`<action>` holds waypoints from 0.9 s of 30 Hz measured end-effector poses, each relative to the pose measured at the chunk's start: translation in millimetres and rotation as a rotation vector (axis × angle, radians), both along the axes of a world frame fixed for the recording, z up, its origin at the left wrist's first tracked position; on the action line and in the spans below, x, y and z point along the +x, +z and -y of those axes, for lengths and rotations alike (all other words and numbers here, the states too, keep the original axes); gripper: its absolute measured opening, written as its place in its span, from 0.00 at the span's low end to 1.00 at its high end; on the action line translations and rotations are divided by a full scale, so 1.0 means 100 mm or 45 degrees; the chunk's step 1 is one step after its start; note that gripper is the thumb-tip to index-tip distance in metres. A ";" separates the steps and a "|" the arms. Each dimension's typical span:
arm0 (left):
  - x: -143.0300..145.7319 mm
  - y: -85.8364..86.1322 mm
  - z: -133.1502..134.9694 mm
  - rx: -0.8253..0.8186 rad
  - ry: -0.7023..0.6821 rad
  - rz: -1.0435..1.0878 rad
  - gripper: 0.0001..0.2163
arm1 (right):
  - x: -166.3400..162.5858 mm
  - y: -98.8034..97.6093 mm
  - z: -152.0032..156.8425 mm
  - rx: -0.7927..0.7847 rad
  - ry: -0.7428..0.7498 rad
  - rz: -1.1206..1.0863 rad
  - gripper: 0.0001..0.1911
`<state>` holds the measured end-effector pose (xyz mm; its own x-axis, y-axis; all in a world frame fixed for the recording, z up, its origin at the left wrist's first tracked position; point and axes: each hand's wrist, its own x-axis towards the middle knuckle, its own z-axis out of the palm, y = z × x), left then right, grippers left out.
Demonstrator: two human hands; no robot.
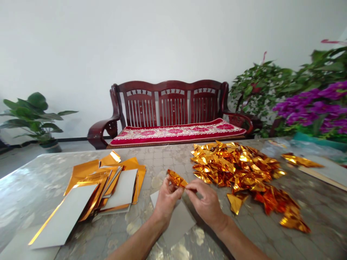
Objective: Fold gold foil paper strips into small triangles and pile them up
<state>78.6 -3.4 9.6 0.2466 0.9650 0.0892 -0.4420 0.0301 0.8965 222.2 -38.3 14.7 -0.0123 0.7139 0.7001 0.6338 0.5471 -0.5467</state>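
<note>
My left hand [167, 199] and my right hand [206, 204] meet above the table, both pinching one small folded gold foil piece [176, 178] that sticks up between the fingertips. Under the hands lies a single sheet [177, 221], white side up. A fanned stack of flat gold-and-white foil sheets [108, 186] lies to the left of my left hand. A heap of folded gold foil pieces [244, 173] spreads to the right of my right hand.
The glossy marbled table [40, 169] carries one more folded gold piece [302, 160] at far right beside a flat board. Behind stands a dark red wooden bench [170, 112] with a red cushion. Potted plants sit at left [34, 117] and right [311, 101].
</note>
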 end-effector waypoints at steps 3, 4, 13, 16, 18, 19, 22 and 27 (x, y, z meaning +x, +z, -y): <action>-0.02 -0.06 -0.05 -0.013 0.044 -0.069 0.25 | 0.07 0.00 0.00 0.086 -0.055 0.153 0.07; -0.03 -0.08 -0.06 -0.003 0.072 -0.086 0.26 | 0.09 0.00 0.00 0.103 -0.075 0.202 0.07; -0.14 -0.22 -0.09 0.204 0.385 -0.458 0.17 | 0.49 0.06 -0.07 0.202 -0.473 0.484 0.07; -0.17 -0.24 -0.09 0.304 0.401 -0.559 0.11 | 0.75 0.11 -0.08 0.261 -0.707 0.542 0.06; -0.18 -0.25 -0.08 0.361 0.382 -0.621 0.08 | 0.94 0.14 -0.06 0.285 -0.870 0.574 0.06; -0.19 -0.25 -0.08 0.392 0.368 -0.653 0.07 | 1.04 0.16 -0.05 0.297 -0.948 0.588 0.07; -0.19 -0.25 -0.06 0.488 0.333 -0.747 0.05 | 1.29 0.19 0.00 0.298 -1.183 0.603 0.08; -0.20 -0.25 -0.05 0.566 0.329 -0.809 0.06 | 1.58 0.14 0.04 0.253 -1.428 0.623 0.08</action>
